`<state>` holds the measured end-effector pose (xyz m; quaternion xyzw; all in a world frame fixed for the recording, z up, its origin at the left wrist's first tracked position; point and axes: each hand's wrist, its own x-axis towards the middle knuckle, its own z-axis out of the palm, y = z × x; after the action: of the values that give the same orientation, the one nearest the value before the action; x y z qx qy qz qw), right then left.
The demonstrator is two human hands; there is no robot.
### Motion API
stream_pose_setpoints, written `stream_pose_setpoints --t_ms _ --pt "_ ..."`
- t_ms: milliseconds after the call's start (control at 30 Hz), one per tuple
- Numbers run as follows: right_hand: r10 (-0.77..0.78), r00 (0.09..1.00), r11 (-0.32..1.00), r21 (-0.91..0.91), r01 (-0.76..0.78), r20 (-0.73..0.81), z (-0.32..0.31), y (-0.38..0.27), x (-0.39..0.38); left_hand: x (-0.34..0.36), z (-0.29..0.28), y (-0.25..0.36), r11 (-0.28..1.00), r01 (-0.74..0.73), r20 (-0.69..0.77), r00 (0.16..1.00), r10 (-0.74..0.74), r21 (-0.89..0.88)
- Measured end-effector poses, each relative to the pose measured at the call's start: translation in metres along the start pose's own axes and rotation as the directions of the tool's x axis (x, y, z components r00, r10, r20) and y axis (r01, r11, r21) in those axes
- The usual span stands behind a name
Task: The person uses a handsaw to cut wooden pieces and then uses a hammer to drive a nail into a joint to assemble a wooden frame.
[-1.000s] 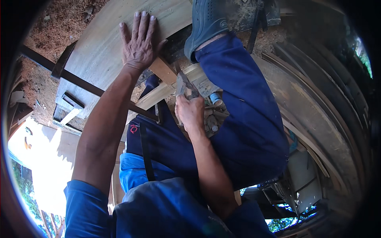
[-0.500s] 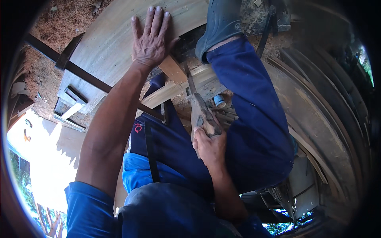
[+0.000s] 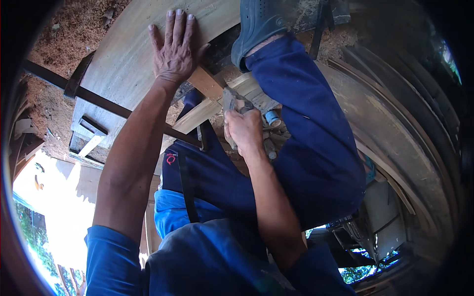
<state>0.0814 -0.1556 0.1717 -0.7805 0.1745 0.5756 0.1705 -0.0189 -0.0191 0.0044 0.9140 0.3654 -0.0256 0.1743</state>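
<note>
My left hand (image 3: 174,59) lies flat, fingers spread, on a wide pale wooden board (image 3: 121,56). My right hand (image 3: 245,129) is wrapped around the worn wooden handle of a handsaw (image 3: 231,100). Its blade, seen edge-on in the earlier frame, is now mostly hidden beyond the handle. The handle's front is close to the end of a reddish-brown wood piece (image 3: 206,83), which projects from beside my left hand. A pale wooden strip (image 3: 196,116) runs crosswise just below that piece.
A long dark metal clamp bar (image 3: 106,103) crosses the board's near side. My shoe (image 3: 257,29) rests by the board's right edge, knee bent to the right. A small blue can (image 3: 272,118) stands among wood scraps. Curved planks (image 3: 395,133) are stacked at right; sawdust (image 3: 74,37) covers the ground.
My right hand has pushed the saw forward, away from my body, bringing its handle up close to the reddish-brown piece. My left hand stays on the board; the whole view has shifted slightly.
</note>
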Motion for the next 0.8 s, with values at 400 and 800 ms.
stream_pose_setpoints --t_ms 400,800 --pt "0.054 0.998 0.981 0.188 -0.044 -0.045 -0.002 0.013 -0.009 0.006 -0.003 -0.001 1.0 0.014 -0.006 1.0 -0.014 -0.027" --pt "-0.072 0.994 0.997 0.029 0.07 0.083 -0.049 -0.012 -0.212 0.001 -0.005 -0.01 0.998 0.043 0.034 0.999 -0.041 -0.046"
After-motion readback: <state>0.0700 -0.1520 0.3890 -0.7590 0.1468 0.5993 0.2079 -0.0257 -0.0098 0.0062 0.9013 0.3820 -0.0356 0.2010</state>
